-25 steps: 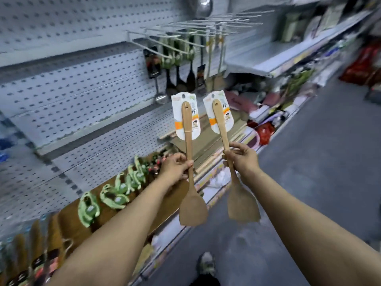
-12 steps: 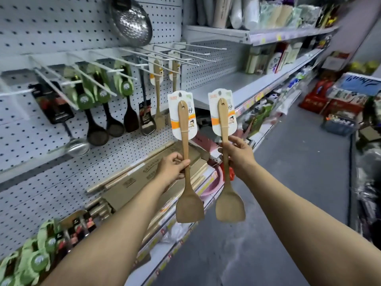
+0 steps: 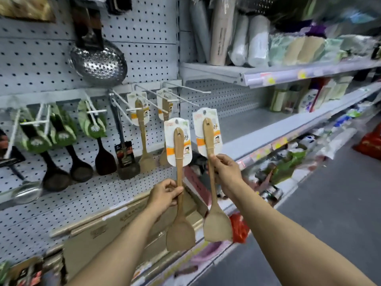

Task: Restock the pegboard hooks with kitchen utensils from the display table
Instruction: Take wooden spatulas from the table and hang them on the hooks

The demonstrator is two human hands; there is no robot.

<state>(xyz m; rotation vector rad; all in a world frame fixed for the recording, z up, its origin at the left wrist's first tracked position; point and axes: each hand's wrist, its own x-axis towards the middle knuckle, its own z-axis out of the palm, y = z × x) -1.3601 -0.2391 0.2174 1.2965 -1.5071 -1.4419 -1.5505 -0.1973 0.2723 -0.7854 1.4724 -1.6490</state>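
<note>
My left hand (image 3: 164, 195) grips the handle of a wooden spatula (image 3: 179, 230) with a white and orange card label, blade down. My right hand (image 3: 225, 171) holds a second, identical wooden spatula (image 3: 216, 225) the same way, slightly higher. Both are upright in front of the white pegboard (image 3: 148, 56). Just above and left of them, two matching wooden spatulas (image 3: 144, 149) hang on white wire hooks (image 3: 185, 96). The label tops sit a little below and in front of those hooks.
Green-carded dark ladles (image 3: 79, 159) and a boxed spatula (image 3: 125, 159) hang to the left. A steel skimmer (image 3: 99, 62) hangs above. Flat cardboard boxes (image 3: 123, 223) lie on the lower shelf. Shelves (image 3: 278, 76) with rolls and packets run to the right; grey aisle floor (image 3: 329, 213) lies below.
The view has swung up and closer to the pegboard. Both hands have raised the spatulas toward the hooks that hold the matching spatulas. The grips are unchanged.
</note>
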